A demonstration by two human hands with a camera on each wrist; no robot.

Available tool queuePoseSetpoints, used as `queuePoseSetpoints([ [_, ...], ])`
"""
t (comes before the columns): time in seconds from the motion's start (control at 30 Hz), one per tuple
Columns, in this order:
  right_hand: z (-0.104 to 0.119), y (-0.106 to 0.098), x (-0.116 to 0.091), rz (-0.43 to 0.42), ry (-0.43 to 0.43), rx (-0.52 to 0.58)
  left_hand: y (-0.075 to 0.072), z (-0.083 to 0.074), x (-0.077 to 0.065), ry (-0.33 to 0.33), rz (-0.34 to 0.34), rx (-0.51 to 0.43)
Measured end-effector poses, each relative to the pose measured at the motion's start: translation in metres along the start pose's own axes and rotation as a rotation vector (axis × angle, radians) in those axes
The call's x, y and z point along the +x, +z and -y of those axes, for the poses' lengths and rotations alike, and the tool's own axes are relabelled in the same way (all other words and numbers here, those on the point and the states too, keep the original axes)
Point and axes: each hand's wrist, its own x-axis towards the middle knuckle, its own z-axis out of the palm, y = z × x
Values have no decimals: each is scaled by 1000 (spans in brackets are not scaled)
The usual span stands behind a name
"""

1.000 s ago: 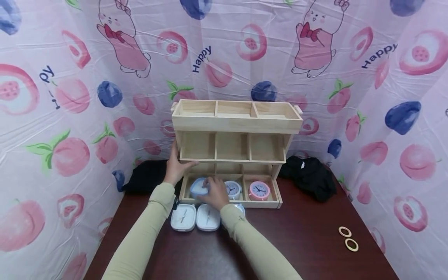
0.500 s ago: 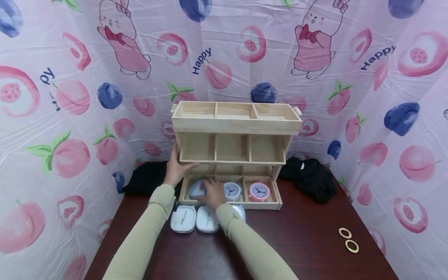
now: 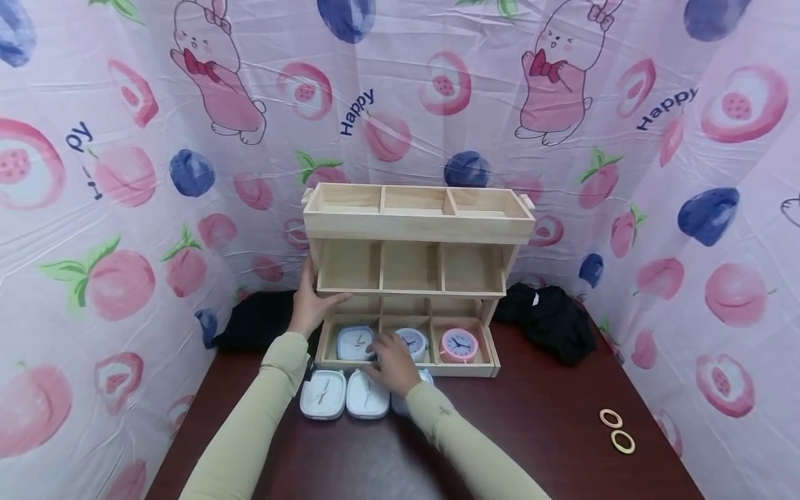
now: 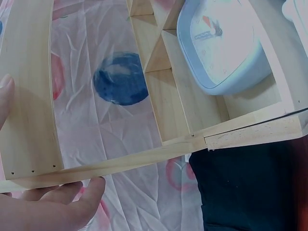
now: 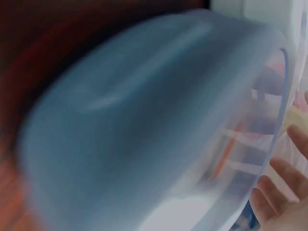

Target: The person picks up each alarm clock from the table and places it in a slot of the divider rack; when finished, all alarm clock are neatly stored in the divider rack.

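Observation:
A three-tier wooden rack (image 3: pixel 419 228) stands at the back of the table. My left hand (image 3: pixel 310 304) grips its left side, with the thumb at the middle tray's front and the fingers outside the side board. A blue square alarm clock (image 3: pixel 354 344) sits face up in the bottom tray's left compartment. Just to its right is my right hand (image 3: pixel 396 362), fingers loosely bent and holding nothing. Partly behind that hand, a white round clock (image 3: pixel 412 340) occupies the middle compartment. A pink round clock (image 3: pixel 459 344) is in the right one.
In front of the rack lie two white square clocks (image 3: pixel 322 394) and a blue square clock (image 5: pixel 120 120), mostly under my right wrist. Black cloth (image 3: pixel 550 323) lies on both sides of the rack. Two wooden rings (image 3: pixel 622 442) rest at the right.
My right hand has let go of the blue square clock and moved right and slightly down. The clock now rests in the left compartment, its face showing. The left hand keeps its grip.

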Motion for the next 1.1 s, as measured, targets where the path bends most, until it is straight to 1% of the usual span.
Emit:
queuePoseSetpoints([
  [0.1, -6, -9, -17, -24, 8, -19, 0, 0, 0, 7, 1, -9],
  [0.17, -11, -15, -29, -24, 23, -25, 0, 0, 1, 8, 3, -11],
  [0.27, -22, -23, -45, -20, 22, -32, 0, -1, 2, 3, 4, -11],
  [0.37, -34, -29, -60, -4, -17, -69, 0, -1, 2, -3, 7, -3],
  [0.47, -43, -33, -74, 36, -62, -91, 0, -1, 1, -9, 8, -2],
  [0.57, -50, -37, -85, 73, -85, -81, 0, 0, 1, -8, 5, 4],
  [0.7, -53, -41, -96, 113, -65, -41, 0, 0, 1, 3, 5, 1],
  [0.77, -52, -42, -101, 118, -58, -43, 0, 0, 1, 5, 6, -3],
  [1.0, -50, -47, -122, 83, -54, -52, 0, -1, -1, -6, 5, 4],
  [1.1, -51, -53, -132, 92, -11, -37, -1, -1, -1, -11, 4, 17],
])
